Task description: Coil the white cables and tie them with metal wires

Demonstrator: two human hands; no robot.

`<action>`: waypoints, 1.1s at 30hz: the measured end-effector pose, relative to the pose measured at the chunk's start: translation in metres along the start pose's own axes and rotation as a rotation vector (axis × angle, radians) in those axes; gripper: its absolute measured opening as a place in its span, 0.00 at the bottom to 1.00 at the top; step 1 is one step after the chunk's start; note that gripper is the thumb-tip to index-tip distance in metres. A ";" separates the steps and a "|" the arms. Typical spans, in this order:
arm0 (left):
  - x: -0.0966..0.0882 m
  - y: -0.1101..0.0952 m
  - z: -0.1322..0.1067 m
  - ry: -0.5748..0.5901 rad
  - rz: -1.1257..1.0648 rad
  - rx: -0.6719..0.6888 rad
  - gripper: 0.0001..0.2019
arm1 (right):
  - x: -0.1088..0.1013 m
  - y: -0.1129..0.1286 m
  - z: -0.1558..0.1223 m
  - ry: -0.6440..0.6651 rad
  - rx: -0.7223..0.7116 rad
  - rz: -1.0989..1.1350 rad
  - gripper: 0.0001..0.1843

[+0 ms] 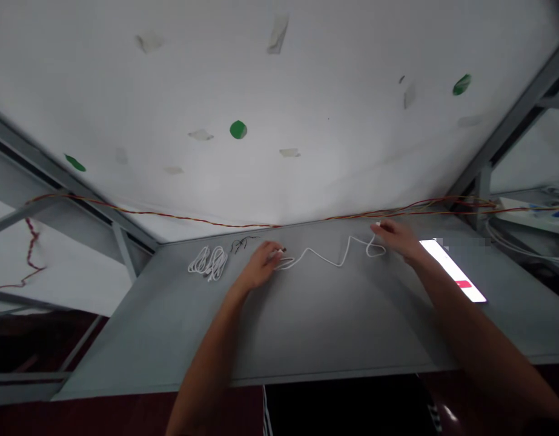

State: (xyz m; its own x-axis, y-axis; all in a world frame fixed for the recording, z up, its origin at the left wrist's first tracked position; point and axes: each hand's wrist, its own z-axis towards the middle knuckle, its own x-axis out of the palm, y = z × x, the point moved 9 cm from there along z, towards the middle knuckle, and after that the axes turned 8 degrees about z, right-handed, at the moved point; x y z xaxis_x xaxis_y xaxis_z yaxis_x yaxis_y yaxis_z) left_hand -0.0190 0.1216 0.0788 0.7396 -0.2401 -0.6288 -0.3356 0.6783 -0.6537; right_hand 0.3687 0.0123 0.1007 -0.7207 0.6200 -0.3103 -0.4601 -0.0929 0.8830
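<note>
Two bare hands reach out over a grey table (pixel 306 327), each at one end of a loose white cable (pixel 327 259). The left hand (pixel 263 261) lies at the cable's left end, fingers curled down over it, with a small dark-tipped plug showing just past the fingertips. The right hand (pixel 395 239) is further right and a little farther away, its fingers pinched on the other end, where a small white plug shows. How firmly either hand grips is hard to judge, as the view is soft and the hands are small in it. Between the hands the cable lies on the table in a slack zigzag, with a small loop just beside the right hand.

Left of the left hand, and apart from it, lie coiled white cables (pixel 209 261) in a bundle. A thin black wire (pixel 243 243) lies just beyond them, toward the far edge. To the right of the right forearm a phone (pixel 452 269) lies flat with its screen lit white and a red patch near its close end.

Along the table's far edge run twisted red and yellow wires (pixel 192 217), from left to right. Behind them rises a white wall (pixel 306 91) with bits of green tape (pixel 238 129) stuck to it.
</note>
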 end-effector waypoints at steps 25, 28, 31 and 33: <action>0.075 -0.042 -0.016 0.117 0.097 0.242 0.36 | 0.114 0.046 -0.078 0.407 -0.235 -0.301 0.17; 0.088 -0.058 -0.021 0.168 0.304 0.418 0.24 | 0.118 0.050 -0.082 0.446 -0.180 -0.168 0.19; 0.093 -0.065 -0.022 0.191 0.418 0.520 0.23 | 0.118 0.050 -0.081 0.483 -0.054 0.071 0.21; 0.094 -0.063 -0.020 0.209 0.449 0.526 0.24 | 0.116 0.047 -0.078 0.497 0.050 0.265 0.22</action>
State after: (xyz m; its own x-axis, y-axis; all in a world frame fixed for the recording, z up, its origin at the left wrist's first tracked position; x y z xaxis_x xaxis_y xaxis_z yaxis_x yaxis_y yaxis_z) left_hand 0.0599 0.0428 0.0528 0.4514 0.0482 -0.8910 -0.2164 0.9746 -0.0569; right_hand 0.2224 0.0189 0.0790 -0.9713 0.1375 -0.1939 -0.2140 -0.1512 0.9651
